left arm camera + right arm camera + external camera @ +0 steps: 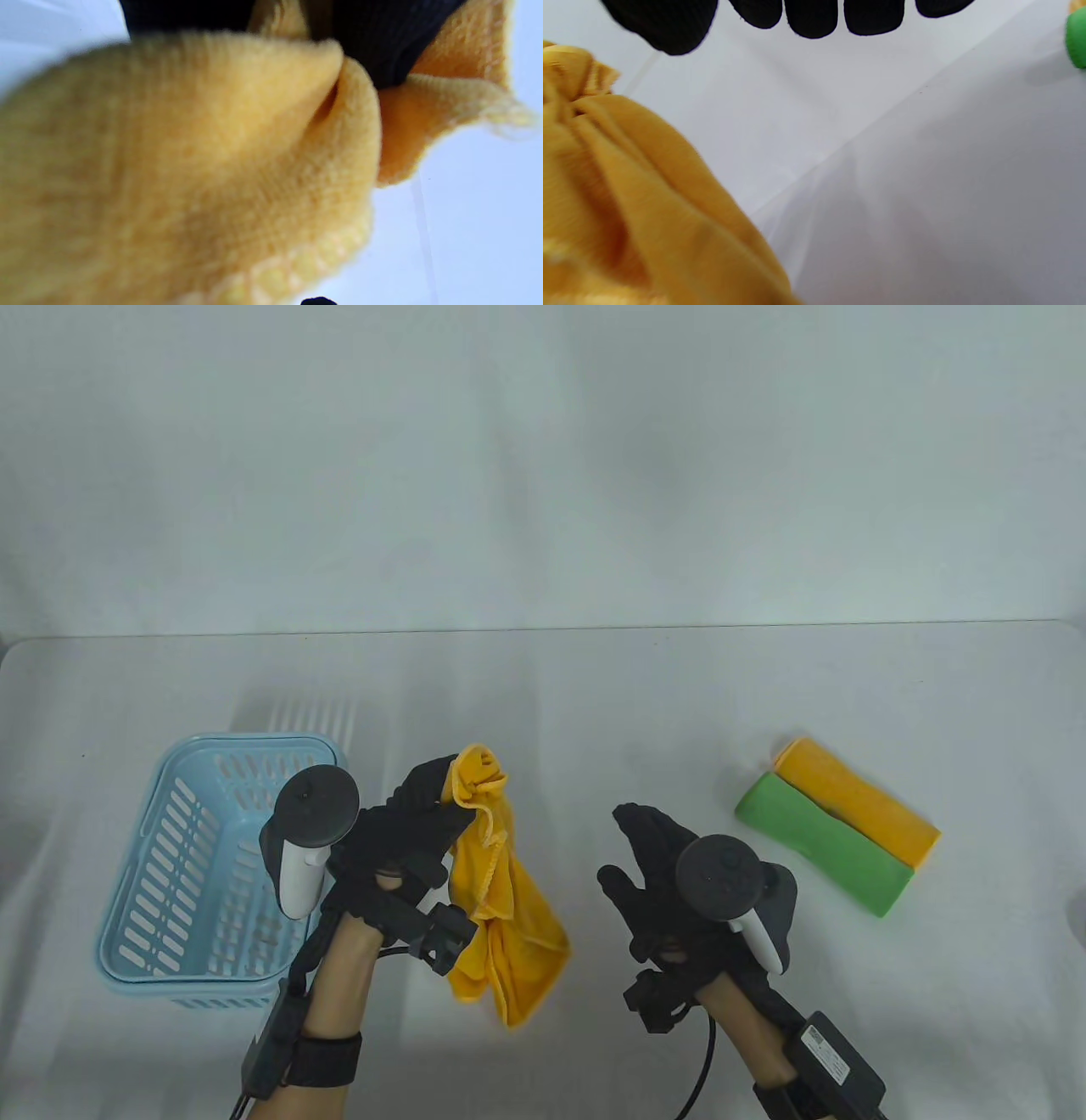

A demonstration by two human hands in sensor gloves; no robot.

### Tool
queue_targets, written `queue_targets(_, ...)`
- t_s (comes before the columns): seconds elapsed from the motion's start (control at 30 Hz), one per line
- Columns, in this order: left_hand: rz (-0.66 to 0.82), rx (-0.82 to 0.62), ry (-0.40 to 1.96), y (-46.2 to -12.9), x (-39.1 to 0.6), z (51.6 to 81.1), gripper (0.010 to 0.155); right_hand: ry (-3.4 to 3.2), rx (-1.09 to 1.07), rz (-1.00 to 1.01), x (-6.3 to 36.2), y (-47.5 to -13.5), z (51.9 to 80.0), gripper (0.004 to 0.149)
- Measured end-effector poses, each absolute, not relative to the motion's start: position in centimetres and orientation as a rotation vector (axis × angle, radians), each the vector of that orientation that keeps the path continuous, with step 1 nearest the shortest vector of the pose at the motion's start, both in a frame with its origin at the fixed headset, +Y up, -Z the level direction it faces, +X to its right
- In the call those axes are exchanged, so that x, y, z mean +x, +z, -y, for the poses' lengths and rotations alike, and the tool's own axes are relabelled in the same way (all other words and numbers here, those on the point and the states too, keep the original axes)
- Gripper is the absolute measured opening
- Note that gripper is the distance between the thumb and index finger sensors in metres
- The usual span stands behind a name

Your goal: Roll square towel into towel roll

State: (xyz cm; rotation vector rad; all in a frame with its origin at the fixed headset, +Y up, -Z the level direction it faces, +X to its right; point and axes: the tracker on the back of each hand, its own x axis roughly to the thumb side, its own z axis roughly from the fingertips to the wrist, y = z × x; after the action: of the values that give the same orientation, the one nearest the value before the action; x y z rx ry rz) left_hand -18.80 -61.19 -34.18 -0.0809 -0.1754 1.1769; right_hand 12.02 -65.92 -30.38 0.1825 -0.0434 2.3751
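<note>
A yellow square towel (501,891) hangs bunched and unrolled from my left hand (424,806), which grips its top end above the table, just right of the basket. It fills the left wrist view (191,169), with my black gloved fingers (382,38) pinching it at the top. My right hand (653,857) is open and empty, fingers spread, a short way right of the towel. In the right wrist view its fingertips (810,17) hang at the top edge and the towel (640,203) is at the left.
A light blue slotted basket (161,865) stands at the left. A green towel roll (823,844) and a yellow towel roll (861,802) lie side by side at the right; the green roll's end shows in the right wrist view (1076,42). The table's far edge meets a white wall.
</note>
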Motion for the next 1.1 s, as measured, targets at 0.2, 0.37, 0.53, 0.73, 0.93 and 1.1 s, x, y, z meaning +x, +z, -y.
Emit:
queue_targets(0.2, 0.182, -0.035, 1.183, -33.8, -18.8, 60.1, 0.057, 2.424, 0.222, -0.013, 10.4, -29.3, 65.8, 0.069)
queue_targets(0.37, 0.198, 0.019, 1.209, -33.2, -18.9, 58.5, 0.057, 2.466, 0.144, -0.261, 10.5, -30.4, 68.0, 0.076)
queue_targets(0.53, 0.226, 0.072, 1.253, -32.8, -18.7, 56.1, 0.057, 2.368, 0.033, -0.577, 11.2, -31.5, 71.2, 0.080)
queue_targets(0.73, 0.239, 0.115, 1.238, -32.9, -17.7, 53.0, 0.057, 2.256, 0.044, -0.751, 10.5, -31.7, 73.3, 0.084)
queue_targets(0.93, 0.251, 0.133, 1.246, -33.1, -16.7, 50.9, 0.057, 2.033, -0.008, -0.831, 9.3, -31.5, 74.7, 0.076)
queue_targets(1.1, 0.252, 0.138, 1.243, -33.1, -16.4, 50.3, 0.057, 1.742, -0.238, -0.648, 9.8, -31.6, 75.3, 0.042)
